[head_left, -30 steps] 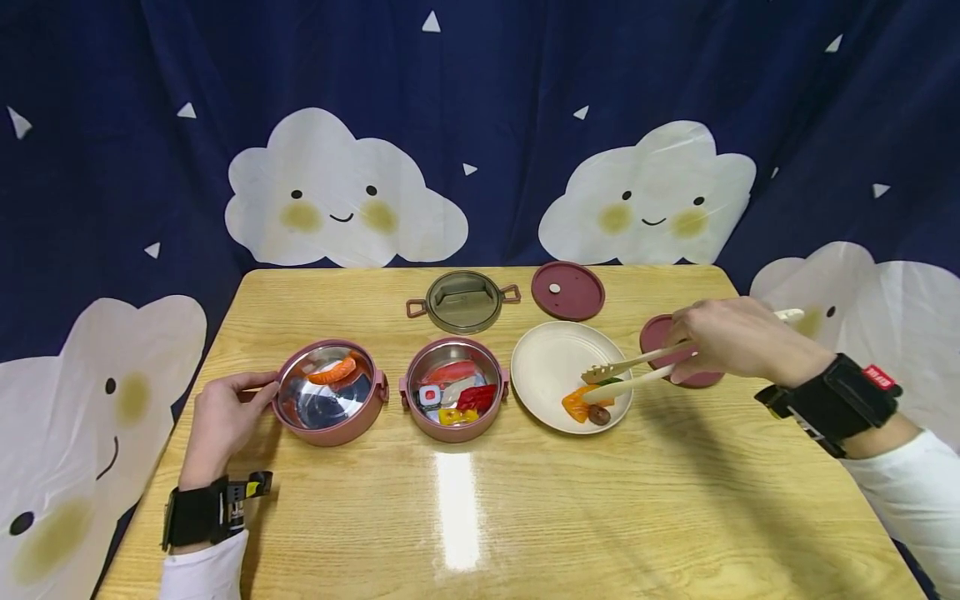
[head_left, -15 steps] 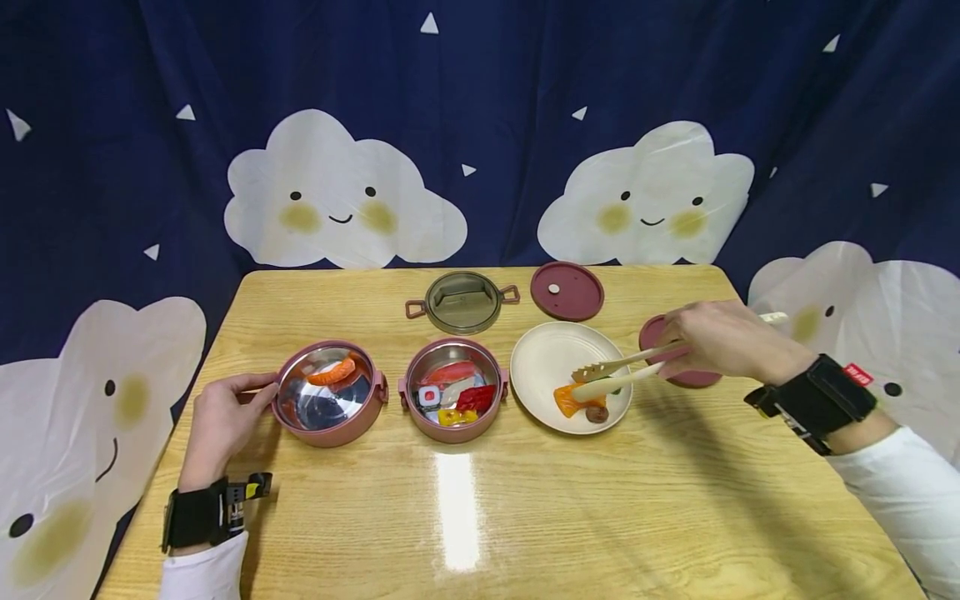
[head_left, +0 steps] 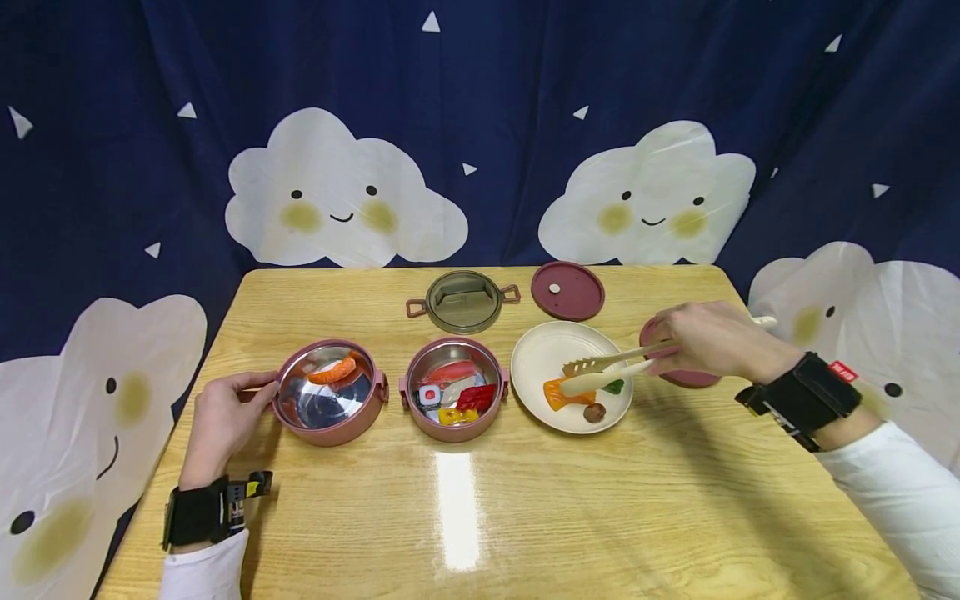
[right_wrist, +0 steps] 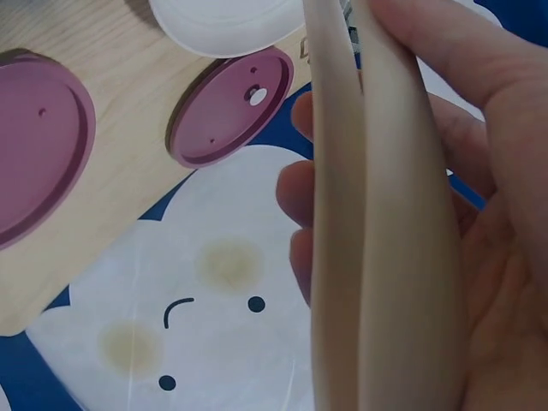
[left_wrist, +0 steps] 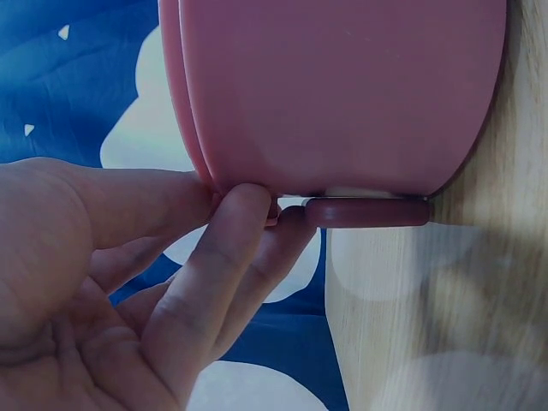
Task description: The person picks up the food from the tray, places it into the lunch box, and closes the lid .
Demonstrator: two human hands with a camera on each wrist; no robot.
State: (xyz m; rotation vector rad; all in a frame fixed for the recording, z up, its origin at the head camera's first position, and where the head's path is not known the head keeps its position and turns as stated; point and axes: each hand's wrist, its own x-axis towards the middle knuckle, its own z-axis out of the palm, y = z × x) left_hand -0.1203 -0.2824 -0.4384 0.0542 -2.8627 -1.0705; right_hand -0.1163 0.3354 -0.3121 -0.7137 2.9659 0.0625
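Now R hand (head_left: 708, 337) grips cream tongs (head_left: 607, 372), tips over orange food piece (head_left: 564, 393) on white plate (head_left: 547, 354). L hand (head_left: 221, 421) pinches handle of left pink pot (head_left: 330, 392) w/ 1 shrimp.

The head view looks down over the table (head_left: 480, 500); both wrist views sit close against the hands.

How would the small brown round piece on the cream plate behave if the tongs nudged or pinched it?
The brown piece looks rounded and glossy, so it would probably roll across the plate if nudged. It may also slip from the tongs, whose tips look smooth and flat. It seems small and light beside the orange piece, so a soft pinch from the right hand likely suffices.
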